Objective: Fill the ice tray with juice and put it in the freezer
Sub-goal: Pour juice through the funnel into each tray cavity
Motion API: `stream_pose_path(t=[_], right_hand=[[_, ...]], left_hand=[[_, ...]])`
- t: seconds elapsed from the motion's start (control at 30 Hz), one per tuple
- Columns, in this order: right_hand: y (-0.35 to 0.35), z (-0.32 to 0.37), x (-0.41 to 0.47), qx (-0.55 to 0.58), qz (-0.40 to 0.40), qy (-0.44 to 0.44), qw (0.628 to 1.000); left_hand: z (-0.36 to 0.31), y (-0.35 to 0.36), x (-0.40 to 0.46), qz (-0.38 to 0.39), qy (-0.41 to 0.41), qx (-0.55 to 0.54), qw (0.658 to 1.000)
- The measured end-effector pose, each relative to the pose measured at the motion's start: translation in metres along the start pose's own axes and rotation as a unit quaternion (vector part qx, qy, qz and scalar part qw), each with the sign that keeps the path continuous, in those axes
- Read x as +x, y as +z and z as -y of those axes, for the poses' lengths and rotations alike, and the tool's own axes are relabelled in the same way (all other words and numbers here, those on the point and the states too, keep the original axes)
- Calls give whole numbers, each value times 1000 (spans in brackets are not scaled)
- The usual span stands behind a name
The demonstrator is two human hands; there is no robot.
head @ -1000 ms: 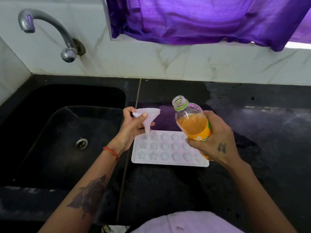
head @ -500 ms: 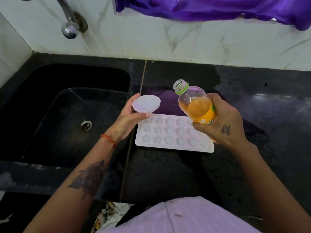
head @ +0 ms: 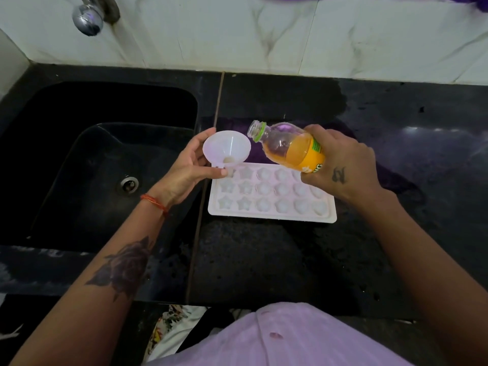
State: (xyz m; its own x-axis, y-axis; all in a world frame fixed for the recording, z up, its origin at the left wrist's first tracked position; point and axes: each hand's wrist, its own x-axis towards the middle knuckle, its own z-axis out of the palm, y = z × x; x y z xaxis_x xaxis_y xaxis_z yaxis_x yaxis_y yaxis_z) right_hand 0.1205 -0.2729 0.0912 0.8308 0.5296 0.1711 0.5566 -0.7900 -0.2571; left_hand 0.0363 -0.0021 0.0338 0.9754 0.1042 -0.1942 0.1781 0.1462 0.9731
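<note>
Ice tray: the white rectangular plastic ice tray with star and round cells lies flat on the black stone worktop, just right of the seam beside the sink; its cells look dry.
Left hand: the left hand pinches the small white translucent plastic funnel by its rim, fingers curled behind, thumb in front; the spout sits over the tray's cell at 10 o'clock.
Right hand: the right hand grips the clear plastic bottle of orange juice, uncapped, tipped with its mouth at the funnel's rim; no juice is flowing yet.
Handling, as I judge it: the tray is light and fairly stiff when dry, but once full it will slosh and spill easily; take it by both short ends and keep it level. The bottle is light, thin-walled and likely to gush if squeezed.
Around: the black sink basin at 9 o'clock, the chrome tap at 11 o'clock on the white marble wall.
In the way: nothing lies on the tray except the funnel spout; the freezer is out of sight.
</note>
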Motion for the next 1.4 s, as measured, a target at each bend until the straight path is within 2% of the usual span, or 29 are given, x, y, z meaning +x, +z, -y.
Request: stream_pose_path(t=[0.57,1.4], right_hand=[[-1,6,14,-83,22,-36,996],[-11,20,18,-116,25,-59,991]], left_hand=[[-5,0,-3,11,-1,37,999],[-7,0,-7,11,10,34,999]])
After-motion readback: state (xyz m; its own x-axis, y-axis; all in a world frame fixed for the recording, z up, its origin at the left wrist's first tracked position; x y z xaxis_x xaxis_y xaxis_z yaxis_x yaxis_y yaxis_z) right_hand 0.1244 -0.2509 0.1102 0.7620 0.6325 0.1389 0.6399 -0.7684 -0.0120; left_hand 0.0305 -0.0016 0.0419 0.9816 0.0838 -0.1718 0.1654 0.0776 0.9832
